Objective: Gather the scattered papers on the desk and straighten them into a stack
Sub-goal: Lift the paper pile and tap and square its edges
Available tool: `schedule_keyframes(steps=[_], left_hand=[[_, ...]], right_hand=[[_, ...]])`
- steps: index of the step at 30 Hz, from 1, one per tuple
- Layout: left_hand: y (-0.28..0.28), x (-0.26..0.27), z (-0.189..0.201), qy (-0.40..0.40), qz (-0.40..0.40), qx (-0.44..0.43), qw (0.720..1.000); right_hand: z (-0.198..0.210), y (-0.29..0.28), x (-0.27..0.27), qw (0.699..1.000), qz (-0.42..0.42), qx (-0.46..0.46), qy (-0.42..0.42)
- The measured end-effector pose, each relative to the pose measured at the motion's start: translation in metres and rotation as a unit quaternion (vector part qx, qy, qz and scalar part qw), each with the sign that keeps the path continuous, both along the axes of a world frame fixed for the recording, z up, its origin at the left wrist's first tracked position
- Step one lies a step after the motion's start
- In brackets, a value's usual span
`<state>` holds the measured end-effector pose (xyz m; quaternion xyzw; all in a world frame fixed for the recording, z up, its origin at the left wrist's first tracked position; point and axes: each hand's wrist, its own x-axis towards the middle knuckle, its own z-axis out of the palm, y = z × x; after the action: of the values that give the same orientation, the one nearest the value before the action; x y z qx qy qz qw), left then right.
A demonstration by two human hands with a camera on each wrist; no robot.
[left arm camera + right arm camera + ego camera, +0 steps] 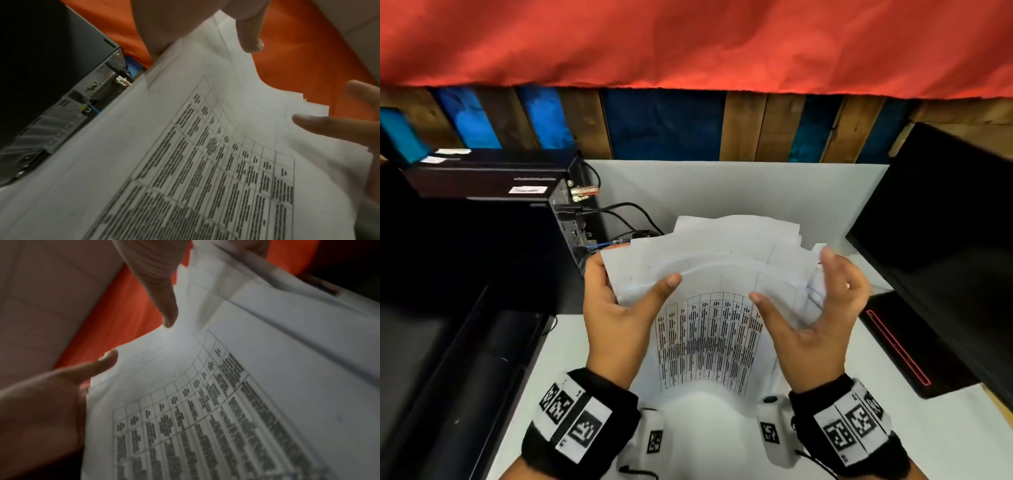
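A bundle of white papers stands upright above the white desk, its sheets fanned unevenly at the top. The front sheet carries a printed table. My left hand grips the left edge, thumb on the front and fingers behind. My right hand holds the right edge loosely, with its thumb on the front sheet and its blurred fingers round the side. In the left wrist view my left thumb presses on the papers. The right wrist view shows my right thumb on the papers.
A black computer case with cables stands close on the left. A black monitor and a flat black device with a red line sit on the right. A white panel backs the desk, under red cloth.
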<state>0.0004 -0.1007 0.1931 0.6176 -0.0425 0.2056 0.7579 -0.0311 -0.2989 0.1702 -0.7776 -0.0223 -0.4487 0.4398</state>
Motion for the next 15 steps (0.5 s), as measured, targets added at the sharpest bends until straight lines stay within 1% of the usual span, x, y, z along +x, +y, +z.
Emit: schedule_keyframes(steps=[1,2,4,6,9,13,15], left_hand=[[-0.001,-0.001,0.003,-0.006,0.012,0.001,1.0],[-0.002,-0.001,0.005,-0.012,0.026,0.004,1.0],[-0.004,0.0,0.007,-0.01,0.06,0.016,0.998],[-0.005,0.002,0.007,-0.002,0.086,0.025,0.996],[-0.006,0.003,0.005,-0.005,0.106,0.037,0.994],[-0.01,0.0,0.008,-0.025,0.113,0.049,0.992],[-0.012,0.002,0.008,-0.018,0.128,0.074,0.989]], right_hand=[[0.0,0.0,-0.001,0.999,-0.009,-0.034,0.003],[-0.001,0.001,-0.001,0.999,-0.011,-0.045,0.022],[-0.001,0.001,-0.002,0.997,-0.004,-0.028,0.068],[-0.003,0.001,-0.002,0.995,-0.033,-0.035,0.089],[-0.002,0.001,-0.005,0.994,-0.065,-0.048,0.07],[-0.001,0.006,-0.011,0.994,-0.054,-0.079,0.046],[-0.003,0.006,-0.011,0.995,-0.038,-0.067,0.055]])
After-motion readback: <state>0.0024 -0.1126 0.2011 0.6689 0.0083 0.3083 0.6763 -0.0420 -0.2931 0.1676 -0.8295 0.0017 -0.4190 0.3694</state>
